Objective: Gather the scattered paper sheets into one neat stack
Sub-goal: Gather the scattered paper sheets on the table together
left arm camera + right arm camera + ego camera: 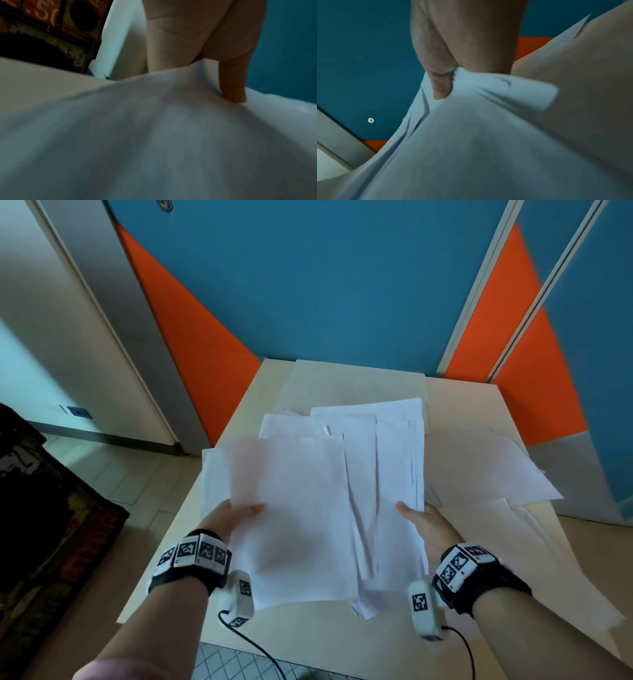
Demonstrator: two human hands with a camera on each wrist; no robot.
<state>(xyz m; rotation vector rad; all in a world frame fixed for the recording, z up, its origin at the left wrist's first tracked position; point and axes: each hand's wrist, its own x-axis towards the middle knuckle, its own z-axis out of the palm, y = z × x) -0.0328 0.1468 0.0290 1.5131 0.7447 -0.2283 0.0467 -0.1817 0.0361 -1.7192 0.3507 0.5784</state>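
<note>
Thin white paper sheets (308,508) are seen — matt, smooth, lightly creased, and faintly see-through where they overlap. The table (479,405) beneath is shown as a pale cream board with a smooth, dull finish. Wristbands (186,577) of black cloth are fitted with white plastic tiles printed in black patterns. The wall panels (342,285) behind appear flat and matt — blue and orange. The floor (137,474) is laid with pale, slightly glossy tiles.
</note>
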